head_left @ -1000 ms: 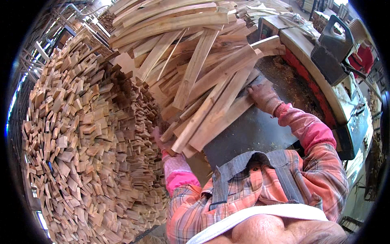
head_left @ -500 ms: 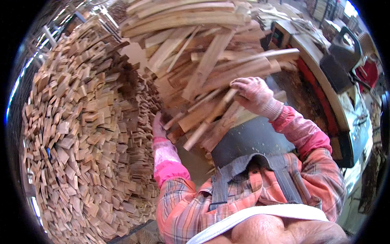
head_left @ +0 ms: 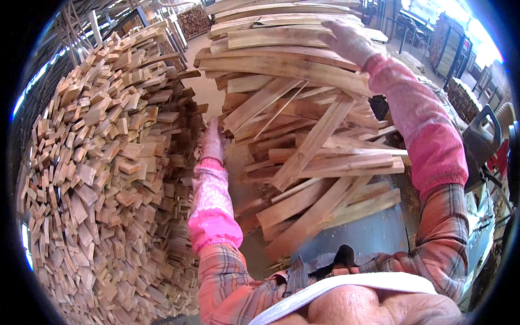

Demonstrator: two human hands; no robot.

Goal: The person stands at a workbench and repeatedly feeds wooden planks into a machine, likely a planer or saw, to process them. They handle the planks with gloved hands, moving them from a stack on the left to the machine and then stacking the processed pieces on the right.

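My right hand (head_left: 351,44), in a pale work glove, reaches far forward over the right end of the upper boards (head_left: 279,38). Its fingers are stretched and spread, with nothing gripped. My left hand (head_left: 213,143) is beside the left ends of the heap, in the gap by the tall wood stack. Its fingers point forward and look extended, slightly blurred, with nothing visible in them. Between my arms lies a heap of loose planks; one plank (head_left: 317,141) rests slantwise across the others, and a thin strip (head_left: 279,111) lies near it.
A tall stack of short wood pieces (head_left: 108,179) fills the left side. Nearer planks (head_left: 325,206) lie on a grey surface (head_left: 357,235) in front of my body. To the right are a dark jug-like container (head_left: 482,132) and a red object (head_left: 499,157); racks (head_left: 447,46) stand farther back.
My right hand has let go of a narrow wood strip and moved forward to the far boards. My left hand has moved forward along the stack. The view has tilted up.
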